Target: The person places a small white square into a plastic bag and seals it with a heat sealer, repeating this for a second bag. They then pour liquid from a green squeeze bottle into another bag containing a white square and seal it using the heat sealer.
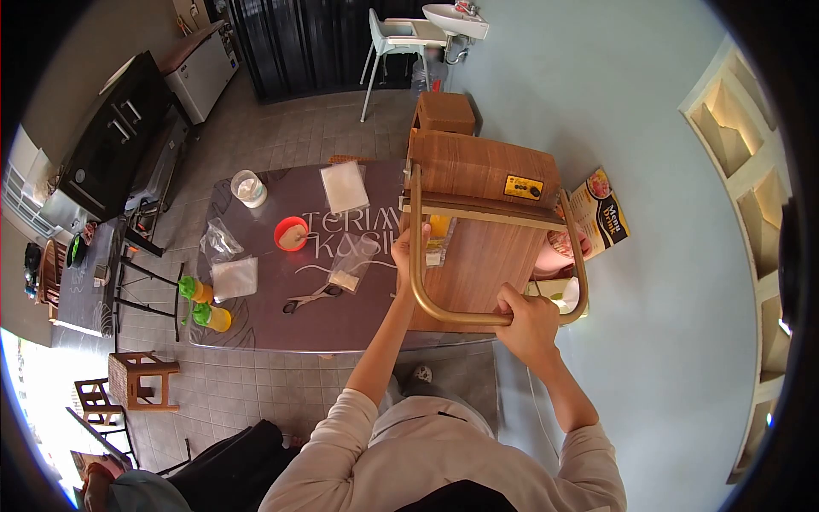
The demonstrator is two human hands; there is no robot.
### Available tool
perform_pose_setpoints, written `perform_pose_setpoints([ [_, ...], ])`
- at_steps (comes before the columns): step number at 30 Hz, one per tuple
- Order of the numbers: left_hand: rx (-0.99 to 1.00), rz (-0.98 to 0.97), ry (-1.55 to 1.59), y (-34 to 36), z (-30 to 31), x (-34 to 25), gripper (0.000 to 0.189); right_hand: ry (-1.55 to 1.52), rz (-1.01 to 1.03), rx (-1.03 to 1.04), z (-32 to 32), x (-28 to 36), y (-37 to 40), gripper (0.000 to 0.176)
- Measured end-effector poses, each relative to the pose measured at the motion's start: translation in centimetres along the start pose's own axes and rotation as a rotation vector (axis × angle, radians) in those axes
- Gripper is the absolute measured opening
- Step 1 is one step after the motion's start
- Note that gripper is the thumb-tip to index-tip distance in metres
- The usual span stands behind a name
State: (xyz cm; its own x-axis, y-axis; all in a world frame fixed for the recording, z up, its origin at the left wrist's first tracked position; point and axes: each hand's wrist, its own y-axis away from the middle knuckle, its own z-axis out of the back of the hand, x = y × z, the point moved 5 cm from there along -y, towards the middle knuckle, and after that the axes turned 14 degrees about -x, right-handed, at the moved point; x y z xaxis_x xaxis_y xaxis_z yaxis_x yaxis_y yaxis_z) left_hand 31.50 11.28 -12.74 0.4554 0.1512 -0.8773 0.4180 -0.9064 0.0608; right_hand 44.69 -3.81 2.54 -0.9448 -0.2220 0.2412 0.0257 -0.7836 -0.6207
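A wood-grain sealing machine (478, 166) with a yellow control panel stands at the table's right end. Its gold handle bar (456, 317) is swung down toward me, and my right hand (527, 324) is wrapped round the front bar. My left hand (406, 260) is at the machine's left side, partly behind the bar. Its fingers pinch the edge of a small clear plastic bag (437, 243) with orange-yellow content, lying under the machine's front edge. The gold bar partly hides the left fingertips.
On the dark table (281, 328) are scissors (311, 299), a red bowl (291, 234), a white tub (248, 189), plastic bags (345, 187) and yellow bottles with green tops (212, 317). A menu board (600, 212) leans by the wall. Another person (230, 469) sits at lower left.
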Motion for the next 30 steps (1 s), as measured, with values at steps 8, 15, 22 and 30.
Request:
perform_pose_setpoints([
  [8, -0.001, -0.015, -0.05, 0.18, 0.03, -0.33, 0.023, -0.001, 0.001, 0.018, -0.38, -0.18, 0.33, 0.027],
  [15, 0.019, -0.025, -0.017, -0.07, 0.13, 0.04, 0.021, -0.007, -0.003, 0.013, -0.36, -0.19, 0.35, 0.028],
  [22, 0.011, -0.018, -0.058, 0.18, 0.15, -0.39, 0.022, -0.01, -0.017, 0.001, -0.45, -0.16, 0.38, 0.025],
  [30, 0.022, -0.025, -0.009, 0.18, -0.24, -0.64, 0.024, -0.002, -0.006, 0.021, -0.52, -0.25, 0.48, 0.027],
])
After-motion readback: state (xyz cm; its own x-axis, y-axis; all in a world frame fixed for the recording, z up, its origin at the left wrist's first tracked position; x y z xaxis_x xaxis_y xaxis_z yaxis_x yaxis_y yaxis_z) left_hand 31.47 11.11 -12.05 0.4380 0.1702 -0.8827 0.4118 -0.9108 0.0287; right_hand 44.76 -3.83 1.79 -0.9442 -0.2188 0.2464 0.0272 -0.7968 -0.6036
